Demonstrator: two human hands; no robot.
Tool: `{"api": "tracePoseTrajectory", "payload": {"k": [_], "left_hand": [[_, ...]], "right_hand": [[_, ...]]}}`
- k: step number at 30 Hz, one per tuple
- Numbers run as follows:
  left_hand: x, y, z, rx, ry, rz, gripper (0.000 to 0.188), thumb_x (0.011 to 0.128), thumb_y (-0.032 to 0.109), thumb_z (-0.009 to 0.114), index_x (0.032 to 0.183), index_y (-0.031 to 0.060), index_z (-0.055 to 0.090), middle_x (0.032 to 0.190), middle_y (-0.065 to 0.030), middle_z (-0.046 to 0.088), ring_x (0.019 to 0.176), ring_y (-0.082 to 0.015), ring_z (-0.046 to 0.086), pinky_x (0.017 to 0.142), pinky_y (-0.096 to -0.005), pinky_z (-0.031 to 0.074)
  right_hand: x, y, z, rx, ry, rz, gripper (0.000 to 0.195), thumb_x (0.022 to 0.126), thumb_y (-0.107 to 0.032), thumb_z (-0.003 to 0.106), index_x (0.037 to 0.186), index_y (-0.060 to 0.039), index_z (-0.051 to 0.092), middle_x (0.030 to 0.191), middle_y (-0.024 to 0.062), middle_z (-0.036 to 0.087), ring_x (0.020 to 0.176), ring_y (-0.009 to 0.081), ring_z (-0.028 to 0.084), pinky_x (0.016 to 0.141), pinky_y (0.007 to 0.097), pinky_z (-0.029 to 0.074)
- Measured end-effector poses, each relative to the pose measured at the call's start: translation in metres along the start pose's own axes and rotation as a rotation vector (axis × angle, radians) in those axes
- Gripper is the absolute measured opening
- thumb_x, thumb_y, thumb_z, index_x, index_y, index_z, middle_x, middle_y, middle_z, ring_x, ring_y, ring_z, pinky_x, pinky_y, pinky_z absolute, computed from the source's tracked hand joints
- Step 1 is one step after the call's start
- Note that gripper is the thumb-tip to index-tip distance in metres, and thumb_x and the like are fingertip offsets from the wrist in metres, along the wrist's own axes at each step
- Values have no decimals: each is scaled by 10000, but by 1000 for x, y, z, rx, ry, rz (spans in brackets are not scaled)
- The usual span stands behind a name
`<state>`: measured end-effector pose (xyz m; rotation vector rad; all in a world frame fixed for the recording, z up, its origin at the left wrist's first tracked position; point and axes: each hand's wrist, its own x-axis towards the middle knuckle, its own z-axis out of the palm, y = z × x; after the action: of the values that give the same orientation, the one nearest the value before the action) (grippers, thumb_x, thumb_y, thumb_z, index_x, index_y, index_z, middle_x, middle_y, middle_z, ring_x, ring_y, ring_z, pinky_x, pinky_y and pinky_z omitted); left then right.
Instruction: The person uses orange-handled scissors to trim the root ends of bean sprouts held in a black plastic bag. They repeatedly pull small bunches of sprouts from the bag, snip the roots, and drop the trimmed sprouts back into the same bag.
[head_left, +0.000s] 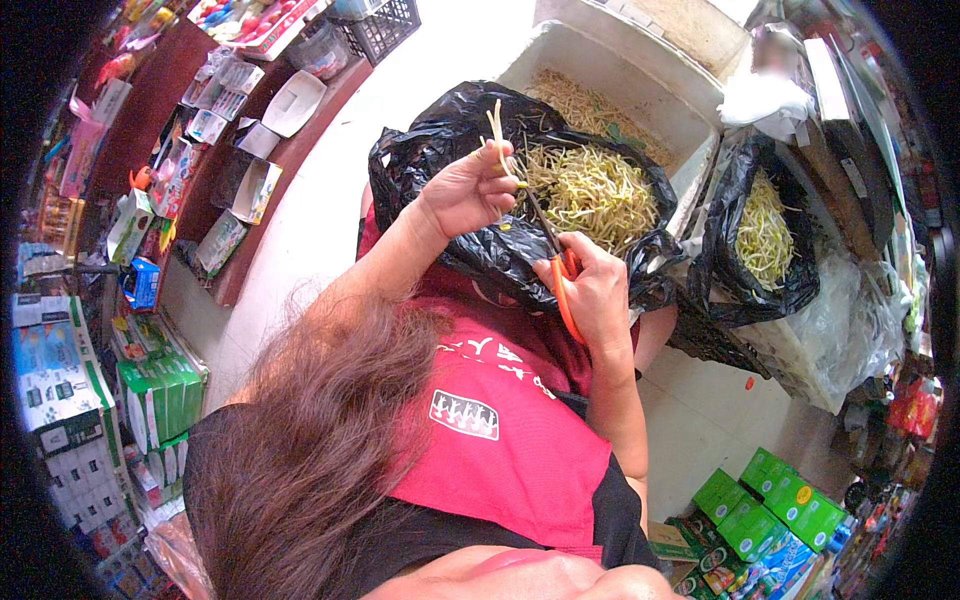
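Pinched in the fingers of my left hand (472, 187) are a few pale bean sprouts (498, 135), their long ends pointing up. My right hand (600, 292) grips scissors with orange handles (561, 296). The dark blades point up and left, with their tips close to the sprouts below my left fingers. Beneath both hands a black plastic bag (420, 161) lies open across my lap. It holds a heap of bean sprouts with yellow heads (600, 199).
Beyond the bag stands a white foam box (622, 56) with brownish trimmings (577, 101). To the right, another black bag (720, 262) holds sprouts (763, 232). Shelves with boxed goods (161, 390) line the left; green cartons (799, 499) stand at lower right.
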<state>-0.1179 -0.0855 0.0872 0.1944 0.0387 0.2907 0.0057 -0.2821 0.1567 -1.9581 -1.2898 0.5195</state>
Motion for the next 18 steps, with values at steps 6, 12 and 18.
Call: {"api": "tracePoseTrajectory", "payload": {"k": [6,12,18], "left_hand": [[0,-4,2,-5,-35,31,201,922,274,593,1031,106,588,857,-6,540,623,-72,387,583,-227,349],[1,2,5,-35,-56,135,205,912,279,603,1014,103,582,759,21,425,638,-72,378,567,-203,334],[-1,12,-1,-9,-19,201,225,903,288,610,1005,90,574,773,13,440,641,-72,387,576,-198,352]], "right_hand": [[1,0,3,2,23,-22,298,730,-156,771,946,2,639,592,83,535,540,102,477,541,280,436],[1,4,4,61,12,10,281,751,-141,761,955,9,638,589,33,521,561,70,460,535,248,419],[1,0,-1,77,27,66,298,742,-197,762,943,-10,646,647,109,586,578,172,563,562,305,456]]}}
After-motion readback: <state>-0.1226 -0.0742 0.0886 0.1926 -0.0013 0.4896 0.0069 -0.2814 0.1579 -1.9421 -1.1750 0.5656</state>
